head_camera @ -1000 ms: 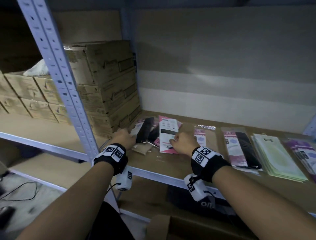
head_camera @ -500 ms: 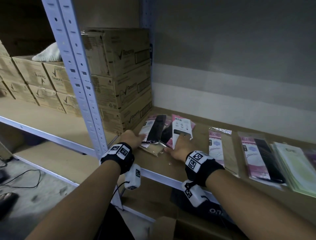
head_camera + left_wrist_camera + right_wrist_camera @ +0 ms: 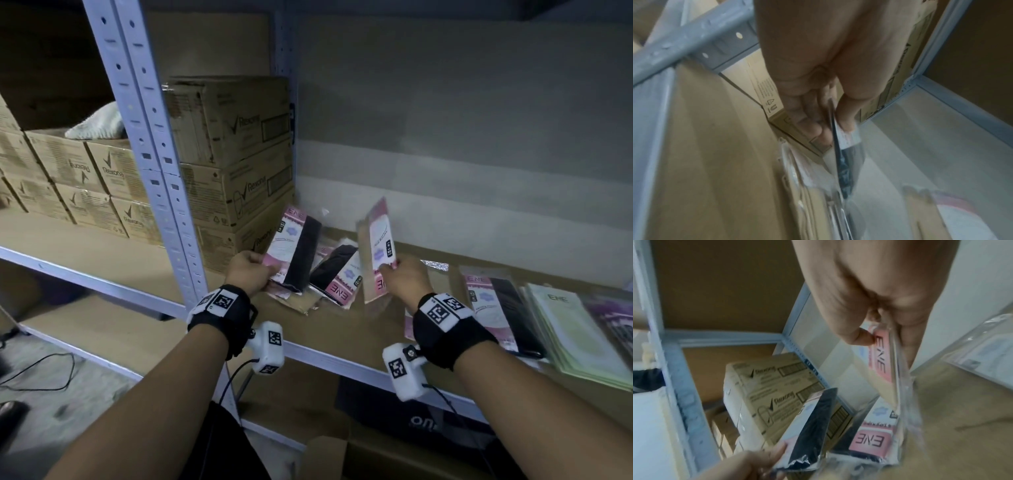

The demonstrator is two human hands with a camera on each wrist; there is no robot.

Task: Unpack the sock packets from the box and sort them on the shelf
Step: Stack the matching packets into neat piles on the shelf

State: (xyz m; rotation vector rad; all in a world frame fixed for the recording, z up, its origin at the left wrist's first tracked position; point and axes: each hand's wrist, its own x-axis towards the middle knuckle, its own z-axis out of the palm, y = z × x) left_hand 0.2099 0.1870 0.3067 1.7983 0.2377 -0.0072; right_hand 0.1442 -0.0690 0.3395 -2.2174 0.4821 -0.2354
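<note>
Left hand (image 3: 251, 274) pinches black-sock packet (image 3: 294, 251), right hand (image 3: 406, 279) pinches beige packet (image 3: 376, 246); both upright, long axes vertical. Sorted rows lie frame right, nearer right hand.

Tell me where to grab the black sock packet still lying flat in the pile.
Probably pinch the black sock packet at its near pink ENE end, coming from the front shelf edge: that end points outward, uncovered, between the left hand and the right hand.

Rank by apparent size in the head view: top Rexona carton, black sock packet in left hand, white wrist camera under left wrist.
1. Top Rexona carton
2. Black sock packet in left hand
3. White wrist camera, nearer the lens, so unsure against the packet.
</note>
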